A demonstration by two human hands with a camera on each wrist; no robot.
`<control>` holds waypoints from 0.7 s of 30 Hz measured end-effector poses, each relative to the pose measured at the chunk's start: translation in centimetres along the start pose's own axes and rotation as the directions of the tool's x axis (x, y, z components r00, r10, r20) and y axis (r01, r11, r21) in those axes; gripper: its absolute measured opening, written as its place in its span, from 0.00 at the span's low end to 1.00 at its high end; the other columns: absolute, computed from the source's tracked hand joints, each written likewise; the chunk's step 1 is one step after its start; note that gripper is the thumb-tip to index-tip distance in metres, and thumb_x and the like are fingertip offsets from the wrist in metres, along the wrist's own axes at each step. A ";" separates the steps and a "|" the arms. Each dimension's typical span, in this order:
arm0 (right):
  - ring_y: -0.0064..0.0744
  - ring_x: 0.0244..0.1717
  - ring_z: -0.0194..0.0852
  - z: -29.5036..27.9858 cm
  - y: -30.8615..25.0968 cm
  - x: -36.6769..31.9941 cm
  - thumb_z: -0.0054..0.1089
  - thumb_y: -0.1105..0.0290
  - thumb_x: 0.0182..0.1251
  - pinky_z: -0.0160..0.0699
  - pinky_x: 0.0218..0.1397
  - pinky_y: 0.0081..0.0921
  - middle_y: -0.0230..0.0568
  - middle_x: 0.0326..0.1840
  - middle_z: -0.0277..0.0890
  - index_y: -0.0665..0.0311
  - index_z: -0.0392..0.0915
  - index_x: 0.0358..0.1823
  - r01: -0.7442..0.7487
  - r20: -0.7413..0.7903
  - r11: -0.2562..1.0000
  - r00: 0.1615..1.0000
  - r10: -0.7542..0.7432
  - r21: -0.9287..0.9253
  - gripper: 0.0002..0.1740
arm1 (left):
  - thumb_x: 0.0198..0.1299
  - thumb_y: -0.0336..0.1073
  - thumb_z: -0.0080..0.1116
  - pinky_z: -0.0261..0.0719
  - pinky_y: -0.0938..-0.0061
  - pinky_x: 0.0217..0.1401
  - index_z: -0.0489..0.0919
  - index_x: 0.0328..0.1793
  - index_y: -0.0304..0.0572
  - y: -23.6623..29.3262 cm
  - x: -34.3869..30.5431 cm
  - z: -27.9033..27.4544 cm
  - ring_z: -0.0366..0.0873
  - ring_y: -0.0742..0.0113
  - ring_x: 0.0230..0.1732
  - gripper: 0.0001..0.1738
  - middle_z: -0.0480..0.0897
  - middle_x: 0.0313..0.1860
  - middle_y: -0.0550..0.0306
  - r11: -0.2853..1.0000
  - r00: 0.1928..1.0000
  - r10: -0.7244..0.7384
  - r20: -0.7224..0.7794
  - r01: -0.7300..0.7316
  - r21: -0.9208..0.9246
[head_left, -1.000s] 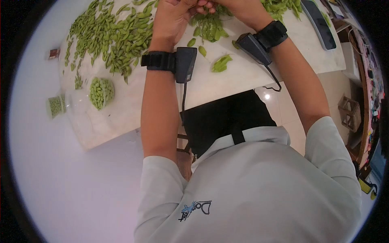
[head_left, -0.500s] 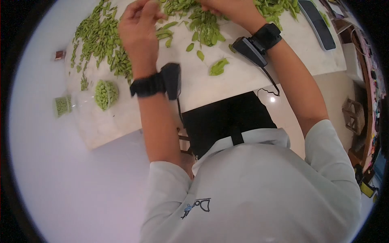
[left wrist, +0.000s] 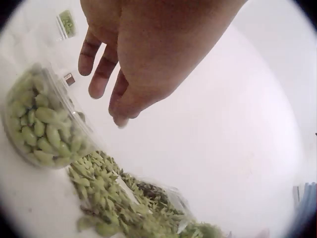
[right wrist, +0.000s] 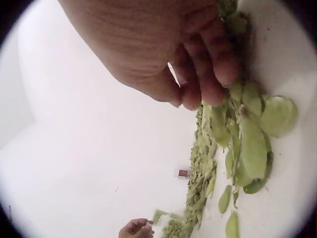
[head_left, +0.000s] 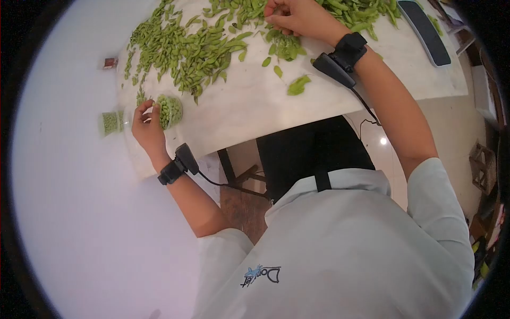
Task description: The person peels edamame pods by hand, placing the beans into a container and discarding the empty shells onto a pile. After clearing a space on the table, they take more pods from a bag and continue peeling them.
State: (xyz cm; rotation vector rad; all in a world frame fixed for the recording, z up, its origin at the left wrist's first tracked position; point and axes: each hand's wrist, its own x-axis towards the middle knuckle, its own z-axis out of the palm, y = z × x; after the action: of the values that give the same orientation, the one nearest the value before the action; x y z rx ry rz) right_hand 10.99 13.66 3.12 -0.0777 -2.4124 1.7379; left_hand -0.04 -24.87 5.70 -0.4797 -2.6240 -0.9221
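Observation:
At the left end of the table, my left hand [head_left: 147, 127] is at the rim of a clear tub of shelled green beans [head_left: 171, 111]. Thumb and forefinger pinch a small green bean at their tips, while the other fingers hang looser in the left wrist view. The tub's beans [left wrist: 42, 124] show through its side. My right hand [head_left: 303, 20] hovers low over a heap of flat, opened-looking pods [head_left: 287, 47], its fingers bent toward the thumb. In the right wrist view, pods [right wrist: 252, 144] lie right below those fingertips; I cannot tell whether one is held.
A large spread of edamame pods [head_left: 202, 53] covers the table's left and middle back. More green pods [head_left: 356, 15] lie at the back right, near a phone [head_left: 425, 32]. Another tub of green beans [head_left: 111, 123] and a small brown packet [head_left: 110, 64] appear beyond the table's left edge.
My left hand has left the right hand's side and swung left and toward me, to the bean tub. My right hand has stayed over the pod heap, with little movement.

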 end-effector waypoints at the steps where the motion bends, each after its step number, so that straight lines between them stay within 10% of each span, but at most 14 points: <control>1: 0.27 0.26 0.76 0.0 0.1 0.1 0.56 0.70 0.68 0.76 0.31 0.28 0.42 0.29 0.79 0.70 0.78 0.40 -0.002 0.006 1.000 1.000 0.002 -0.006 0.09 | 0.57 0.30 0.63 0.70 0.81 0.31 0.83 0.47 0.38 -0.3 -0.1 -0.1 0.73 0.77 0.29 0.11 0.82 0.34 0.62 0.998 0.999 -0.019 0.035 0.017 0.062; 7: 0.28 0.25 0.74 0.2 0.6 0.6 0.55 0.69 0.69 0.75 0.31 0.29 0.43 0.32 0.79 0.70 0.79 0.46 0.228 -0.363 0.952 0.886 -0.289 -0.202 0.12 | 0.59 0.31 0.58 0.73 0.77 0.38 0.82 0.50 0.40 -0.3 0.2 0.7 0.76 0.72 0.36 0.12 0.84 0.42 0.60 0.996 0.998 0.056 0.015 -0.057 0.072; 10: 0.26 0.23 0.70 -1.3 -0.2 0.0 0.53 0.69 0.70 0.72 0.29 0.27 0.42 0.32 0.79 0.71 0.78 0.50 0.165 -0.492 0.986 0.862 -0.124 0.040 0.14 | 0.60 0.31 0.58 0.73 0.77 0.40 0.81 0.51 0.42 2.1 0.7 1.6 0.76 0.72 0.39 0.13 0.84 0.45 0.62 0.992 0.993 0.121 0.004 -0.121 -0.021; 21: 0.25 0.23 0.69 -0.5 0.2 0.0 0.49 0.67 0.73 0.71 0.29 0.27 0.38 0.26 0.75 0.70 0.75 0.45 0.174 -0.402 0.978 0.909 -0.113 0.118 0.12 | 0.59 0.37 0.61 0.76 0.73 0.44 0.83 0.48 0.42 11.4 4.5 11.7 0.79 0.66 0.39 0.13 0.84 0.43 0.53 0.973 0.873 0.227 0.431 -0.222 -0.063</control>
State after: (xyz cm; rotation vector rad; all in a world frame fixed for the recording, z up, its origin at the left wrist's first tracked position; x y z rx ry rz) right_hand 11.04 14.19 3.10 -0.2040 -1.9443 1.6474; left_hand -1.51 -7.98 4.95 -1.0847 -2.8625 -0.8296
